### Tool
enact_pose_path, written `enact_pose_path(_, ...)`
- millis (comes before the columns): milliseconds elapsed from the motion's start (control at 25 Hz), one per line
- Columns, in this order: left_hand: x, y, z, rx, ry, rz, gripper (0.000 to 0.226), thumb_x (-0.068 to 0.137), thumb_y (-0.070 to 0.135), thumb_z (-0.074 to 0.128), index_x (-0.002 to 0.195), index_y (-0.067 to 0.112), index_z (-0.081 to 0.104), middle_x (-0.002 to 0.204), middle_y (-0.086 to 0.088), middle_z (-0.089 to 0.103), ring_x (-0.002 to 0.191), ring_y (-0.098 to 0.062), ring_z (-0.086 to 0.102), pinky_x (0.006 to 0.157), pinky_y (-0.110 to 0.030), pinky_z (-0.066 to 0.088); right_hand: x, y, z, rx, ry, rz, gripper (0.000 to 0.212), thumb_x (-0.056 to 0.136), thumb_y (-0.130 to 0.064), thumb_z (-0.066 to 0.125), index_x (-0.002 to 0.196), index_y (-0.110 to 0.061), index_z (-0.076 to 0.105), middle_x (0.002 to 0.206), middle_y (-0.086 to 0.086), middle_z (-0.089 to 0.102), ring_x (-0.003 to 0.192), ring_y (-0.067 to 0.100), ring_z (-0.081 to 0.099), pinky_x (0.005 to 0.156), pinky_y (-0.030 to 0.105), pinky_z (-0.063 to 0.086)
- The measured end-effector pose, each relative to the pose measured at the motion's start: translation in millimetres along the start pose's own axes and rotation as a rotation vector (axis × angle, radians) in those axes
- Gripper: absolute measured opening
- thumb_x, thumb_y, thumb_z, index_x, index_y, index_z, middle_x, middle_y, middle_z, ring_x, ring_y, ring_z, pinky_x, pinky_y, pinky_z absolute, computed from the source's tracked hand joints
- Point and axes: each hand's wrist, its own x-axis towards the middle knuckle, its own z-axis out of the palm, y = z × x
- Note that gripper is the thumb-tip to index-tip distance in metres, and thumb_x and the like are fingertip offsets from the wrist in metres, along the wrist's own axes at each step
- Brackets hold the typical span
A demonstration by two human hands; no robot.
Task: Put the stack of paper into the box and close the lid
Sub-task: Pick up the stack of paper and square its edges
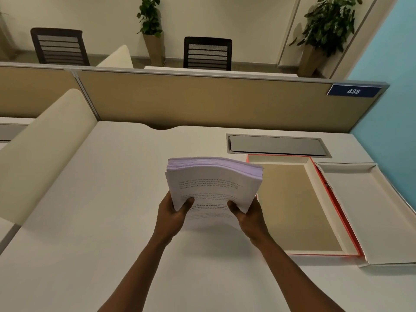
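Both thumbs press on top of the stack of paper (213,185), the left hand (172,216) and right hand (249,213) clamping its near edge above the desk (90,221). The box (299,206) lies empty at three o'clock, its lid (369,212) open beyond; nothing blocks that path. Loading and closing remain.

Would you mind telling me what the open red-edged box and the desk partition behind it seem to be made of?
The open red-edged box looks like matte cardboard: thin folded walls, a tan base and a pale hinged lid lying flat alongside. The tan desk partition seems fabric-covered board, its face dull and without glare, capped by a grey rail, probably metal.
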Motion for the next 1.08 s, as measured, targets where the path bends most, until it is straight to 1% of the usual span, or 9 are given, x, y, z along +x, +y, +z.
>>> enact_pose_path(80, 1.8, 3.7, 3.6, -0.010, 0.025, -0.007, 0.032, 0.088, 0.027, 0.071, 0.120, 0.028, 0.068, 0.114, 0.010, 0.077, 0.107, -0.018, 0.073, 0.089, -0.046, 0.063, 3.5, -1.7, -1.2, -0.010, 0.008, 0.004, 0.038, 0.088, -0.015, 0.073, 0.112, -0.039, 0.055, 0.108, -0.012, 0.067, 0.103, 0.008, 0.065, 0.077, 0.015, 0.058)
enact_pose_path(160, -0.2, 2.3, 4.7, -0.011, 0.031, -0.013, 0.033, 0.088, 0.026, 0.070, 0.121, 0.026, 0.068, 0.115, 0.008, 0.077, 0.108, -0.019, 0.073, 0.089, -0.049, 0.063, 5.2, 0.2, -2.8, -0.003, 0.010, 0.010, 0.037, 0.088, -0.017, 0.072, 0.118, -0.031, 0.056, 0.111, -0.007, 0.069, 0.107, 0.016, 0.066, 0.083, 0.025, 0.059)
enact_pose_path(320, -7.5, -1.3, 3.9, -0.018, 0.037, -0.008, 0.039, 0.088, 0.031, 0.071, 0.126, 0.027, 0.064, 0.116, 0.010, 0.075, 0.110, -0.019, 0.071, 0.089, -0.050, 0.063, -4.1, 4.9, -1.0, -0.001, -0.013, 0.027, 0.042, 0.088, -0.015, 0.073, 0.114, -0.043, 0.054, 0.113, -0.006, 0.067, 0.108, 0.013, 0.065, 0.087, 0.033, 0.060)
enact_pose_path(520, -11.5, 5.6, 13.1, -0.062, 0.113, 0.011, 0.045, 0.090, 0.029, 0.068, 0.134, 0.026, 0.057, 0.122, 0.003, 0.071, 0.114, -0.023, 0.069, 0.088, -0.046, 0.063, -4.1, 5.8, 3.4, -0.005, 0.026, 0.011, 0.045, 0.090, -0.016, 0.070, 0.116, -0.045, 0.048, 0.113, -0.010, 0.065, 0.106, 0.006, 0.063, 0.080, 0.017, 0.058)
enact_pose_path(600, -7.3, 7.8, 15.7, -0.037, 0.137, 0.002, 0.039, 0.090, 0.027, 0.067, 0.128, 0.025, 0.061, 0.119, 0.001, 0.072, 0.111, -0.023, 0.070, 0.088, -0.049, 0.063, -1.4, 3.8, 8.6, -0.025, 0.069, 0.011, 0.041, 0.090, -0.018, 0.069, 0.123, -0.034, 0.051, 0.112, -0.007, 0.065, 0.104, 0.009, 0.063, 0.073, 0.010, 0.056)
enact_pose_path(720, 4.0, 24.2, 17.9, 0.015, 0.121, -0.024, 0.025, 0.096, 0.020, 0.066, 0.113, 0.038, 0.059, 0.113, 0.004, 0.071, 0.105, -0.023, 0.072, 0.080, -0.039, 0.064, 6.9, -0.3, 10.5, -0.088, 0.093, 0.028, 0.041, 0.091, -0.022, 0.069, 0.129, -0.013, 0.053, 0.109, 0.001, 0.067, 0.099, 0.019, 0.068, 0.064, 0.009, 0.055)
enact_pose_path(800, 11.2, 36.0, 18.6, 0.029, 0.117, -0.039, 0.020, 0.098, 0.021, 0.064, 0.111, 0.036, 0.056, 0.110, 0.004, 0.070, 0.100, -0.025, 0.073, 0.073, -0.034, 0.063, 11.0, -9.4, 7.7, -0.128, 0.089, 0.029, 0.040, 0.091, -0.025, 0.069, 0.125, -0.011, 0.054, 0.105, 0.000, 0.067, 0.089, 0.013, 0.070, 0.059, 0.010, 0.054)
enact_pose_path(920, 15.0, 57.7, 28.9, 0.068, 0.147, -0.096, 0.025, 0.097, 0.025, 0.064, 0.121, 0.023, 0.055, 0.114, -0.002, 0.069, 0.098, -0.029, 0.072, 0.072, -0.036, 0.061, 17.0, -22.0, -6.5, -0.159, 0.094, 0.011, 0.038, 0.089, -0.026, 0.071, 0.121, -0.024, 0.052, 0.110, -0.001, 0.070, 0.090, 0.011, 0.070, 0.072, 0.023, 0.061)
enact_pose_path(1080, 22.2, 88.9, 62.1, 0.056, 0.089, -0.241, 0.042, 0.096, 0.028, 0.066, 0.133, 0.019, 0.049, 0.122, -0.005, 0.065, 0.103, -0.030, 0.069, 0.090, -0.049, 0.060, 27.1, -37.1, -50.4, -0.190, 0.144, 0.097, 0.046, 0.082, -0.028, 0.078, 0.122, -0.017, 0.059, 0.116, 0.003, 0.072, 0.099, 0.021, 0.070, 0.088, 0.041, 0.059)
